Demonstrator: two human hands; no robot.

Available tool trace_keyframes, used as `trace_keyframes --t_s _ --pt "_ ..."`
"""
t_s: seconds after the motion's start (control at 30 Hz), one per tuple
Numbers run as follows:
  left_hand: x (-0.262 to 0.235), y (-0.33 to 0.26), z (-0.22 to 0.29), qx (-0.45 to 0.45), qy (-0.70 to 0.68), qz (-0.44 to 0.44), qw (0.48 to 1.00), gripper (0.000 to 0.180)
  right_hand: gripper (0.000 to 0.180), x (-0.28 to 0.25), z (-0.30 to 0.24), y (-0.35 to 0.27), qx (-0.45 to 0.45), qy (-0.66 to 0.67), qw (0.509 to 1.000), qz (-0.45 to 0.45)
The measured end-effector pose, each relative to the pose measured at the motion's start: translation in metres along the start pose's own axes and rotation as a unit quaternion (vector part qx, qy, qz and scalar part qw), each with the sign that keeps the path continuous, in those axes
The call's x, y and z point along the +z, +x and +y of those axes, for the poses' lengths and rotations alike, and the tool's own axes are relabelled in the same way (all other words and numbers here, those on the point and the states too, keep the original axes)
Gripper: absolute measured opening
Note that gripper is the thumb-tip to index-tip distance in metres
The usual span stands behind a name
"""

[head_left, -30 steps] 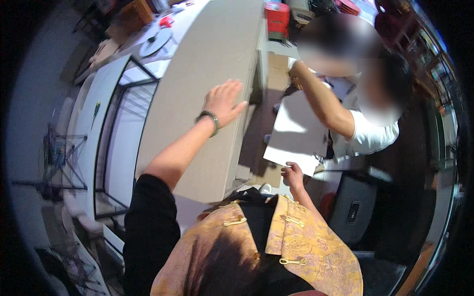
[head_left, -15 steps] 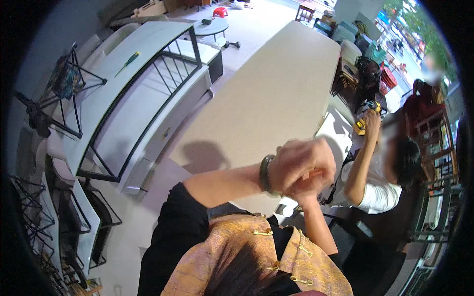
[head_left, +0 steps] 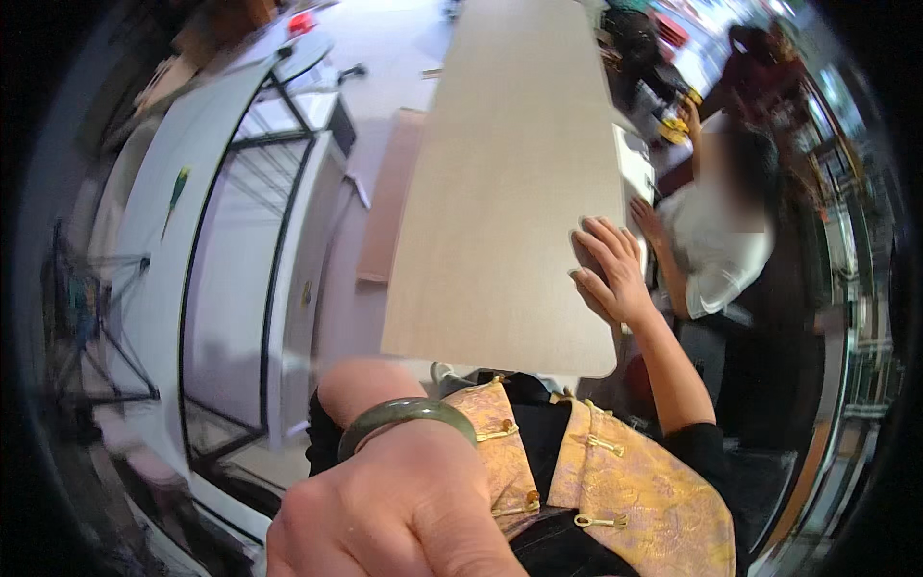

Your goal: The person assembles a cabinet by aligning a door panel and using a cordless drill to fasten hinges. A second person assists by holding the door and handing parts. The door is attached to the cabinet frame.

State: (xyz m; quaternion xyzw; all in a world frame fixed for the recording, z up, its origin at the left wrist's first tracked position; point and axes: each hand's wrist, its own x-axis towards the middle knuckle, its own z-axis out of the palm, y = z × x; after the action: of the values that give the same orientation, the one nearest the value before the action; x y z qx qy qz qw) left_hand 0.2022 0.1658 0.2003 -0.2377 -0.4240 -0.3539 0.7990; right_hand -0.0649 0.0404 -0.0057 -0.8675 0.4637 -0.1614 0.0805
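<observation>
My right hand (head_left: 615,274) is spread near the right edge of a long beige tabletop (head_left: 500,183). Its fingers are apart and hold nothing; it appears to rest on the surface. Close to the camera, my left hand (head_left: 385,514) is raised with its back and bent knuckles showing. A green bangle (head_left: 409,413) circles that wrist. The left fingers are hidden below the picture's lower edge, so whatever they might hold does not show.
A person in a white shirt (head_left: 716,250) is at the table's right side, by a yellow power tool (head_left: 678,125). To the left stands a black-framed table (head_left: 192,260) with a green-handled screwdriver (head_left: 177,188). A pinkish-brown board (head_left: 389,207) lies alongside the beige tabletop.
My hands, together before, are now apart. The left has come up close to the camera; the right has opened onto the tabletop. The view has shifted, and the person's lower hand now shows.
</observation>
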Motion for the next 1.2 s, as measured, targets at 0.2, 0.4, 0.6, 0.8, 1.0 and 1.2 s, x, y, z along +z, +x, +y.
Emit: trace_keyframes --t_s 0.2,0.4,0.6,0.8,1.0,1.2 --pt "0.024 -0.009 -0.04 -0.086 -0.006 0.013 0.996 0.024 0.053 0.002 0.006 -0.009 0.016 0.051 0.998 0.027" --pt "0.032 -0.025 -0.093 -0.184 -0.096 -0.051 0.977 0.022 0.053 0.007 0.016 -0.011 0.014 0.082 0.994 0.071" --pt "-0.033 -0.046 -0.156 -0.333 0.214 -0.344 0.851 0.02 0.051 0.011 0.021 -0.009 0.0 0.132 0.984 0.119" --pt "-0.111 -0.104 -0.223 -0.392 0.648 -0.501 0.42 0.061 0.057 0.018 0.031 -0.006 0.01 0.162 0.98 0.118" --pt "-0.177 -0.136 -0.223 -0.477 0.666 -0.477 0.319 0.057 0.055 0.019 0.028 -0.005 -0.004 0.192 0.972 0.134" --pt "-0.208 -0.151 -0.243 -0.502 0.686 -0.422 0.315 0.058 0.049 0.014 0.029 -0.005 -0.015 0.207 0.97 0.127"
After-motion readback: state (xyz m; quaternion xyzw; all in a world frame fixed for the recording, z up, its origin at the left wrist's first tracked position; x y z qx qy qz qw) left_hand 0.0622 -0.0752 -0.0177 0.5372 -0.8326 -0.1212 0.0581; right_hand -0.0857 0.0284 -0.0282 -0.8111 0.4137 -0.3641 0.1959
